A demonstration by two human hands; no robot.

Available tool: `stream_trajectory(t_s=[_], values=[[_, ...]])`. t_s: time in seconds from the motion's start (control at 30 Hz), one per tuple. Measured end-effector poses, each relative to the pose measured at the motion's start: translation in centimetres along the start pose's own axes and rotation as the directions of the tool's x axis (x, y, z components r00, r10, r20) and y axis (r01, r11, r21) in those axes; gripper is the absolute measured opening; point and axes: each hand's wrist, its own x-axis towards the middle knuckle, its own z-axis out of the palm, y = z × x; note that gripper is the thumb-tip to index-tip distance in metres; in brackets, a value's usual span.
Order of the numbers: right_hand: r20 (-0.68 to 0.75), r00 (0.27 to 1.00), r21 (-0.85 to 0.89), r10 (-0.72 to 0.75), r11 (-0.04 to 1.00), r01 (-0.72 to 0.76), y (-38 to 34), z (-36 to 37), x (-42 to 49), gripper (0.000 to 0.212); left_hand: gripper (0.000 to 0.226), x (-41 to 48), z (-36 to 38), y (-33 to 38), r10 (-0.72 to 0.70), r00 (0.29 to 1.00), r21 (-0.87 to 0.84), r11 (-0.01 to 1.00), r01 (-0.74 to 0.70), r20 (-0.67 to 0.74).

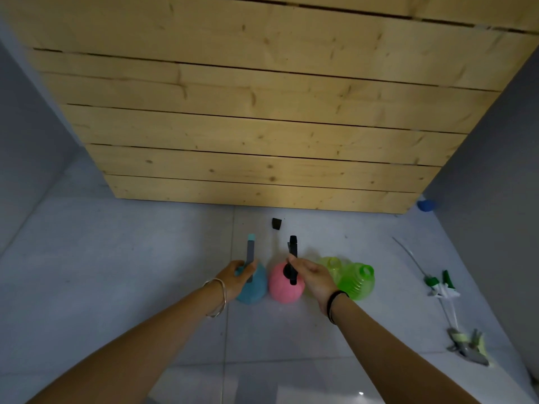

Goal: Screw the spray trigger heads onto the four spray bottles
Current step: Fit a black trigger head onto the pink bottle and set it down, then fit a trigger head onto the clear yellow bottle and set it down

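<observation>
Grey tiles; our left hand grips the blue bottle, our right hand pinches the light-looking black trigger head, best twisted below our fingers.

Indoors, down at floor level, and it's a bare sort of room. The big marker is a wall of pale pine planks, knotty, with dark gaps between the boards. Large grey floor tiles with thin joints spread out from its foot. Plain grey walls close in on either side of the planks. Things stand straight on the tiles in front of the planks: a blue spray bottle, a pink spray bottle under a black trigger head, and green bottles. Loose trigger heads lie off the planks' right end. Utility corner or workshop? Can't tell.
</observation>
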Motion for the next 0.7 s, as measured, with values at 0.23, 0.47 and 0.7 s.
stream_trajectory(t_s=[0.23, 0.47, 0.7], values=[[0.008, 1.0, -0.021, 0.019, 1.0, -0.019, 0.0, -0.3, -0.2, 0.033, 0.054, -0.3, 0.0, 0.4, 0.002, 1.0, 0.034, 0.999, -0.002, 0.003], [-0.016, 0.995, -0.037, -0.097, 0.995, 0.097, -1.8, -1.8, -1.0, 0.012, 0.057, -0.8, -0.2, 1.5, -0.003, 1.0, 0.061, 0.998, 0.003, -0.003], [-0.267, 0.937, -0.113, -0.223, 0.973, 0.2, -2.0, -5.8, -0.9, 0.035, 0.057, -1.3, -0.1, 2.8, 0.022, 1.0, 0.055, 0.998, -0.022, -0.005]])
